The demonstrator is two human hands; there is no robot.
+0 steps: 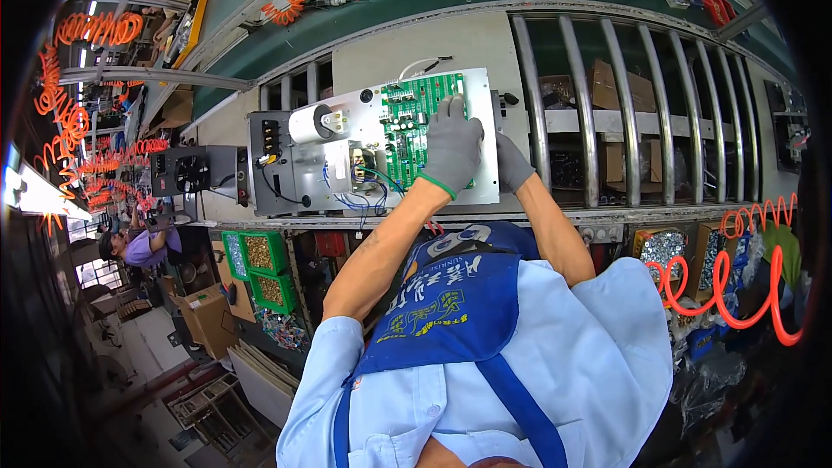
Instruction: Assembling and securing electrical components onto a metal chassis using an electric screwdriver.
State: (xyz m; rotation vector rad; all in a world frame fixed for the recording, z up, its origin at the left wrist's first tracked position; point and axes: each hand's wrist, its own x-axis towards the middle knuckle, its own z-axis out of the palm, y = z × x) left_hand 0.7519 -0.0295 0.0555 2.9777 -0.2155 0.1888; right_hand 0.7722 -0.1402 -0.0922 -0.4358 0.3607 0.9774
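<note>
A silvery metal panel [351,98] lies across the bench in front of me. It carries a green circuit board [406,134], a white cylinder [309,124], a transformer-like part [362,165] and several blue and green wires [371,195]. My left hand [455,146], in a grey glove, rests over the board's right part with its fingers stretched toward the far edge. At the panel's right edge is my right hand [513,165], gloved too. Its fingers pass behind the edge, so their grip is hidden. A white cable [420,64] sticks out beyond the panel's far side.
Metal rollers [615,113] run to the right, with cardboard boxes [622,87] beneath. Dark housings [195,171] stand left on the line. Green bins [260,251] of small parts sit at lower left. Orange coiled hoses [728,295] hang at both sides. A person in purple [152,247] works far left.
</note>
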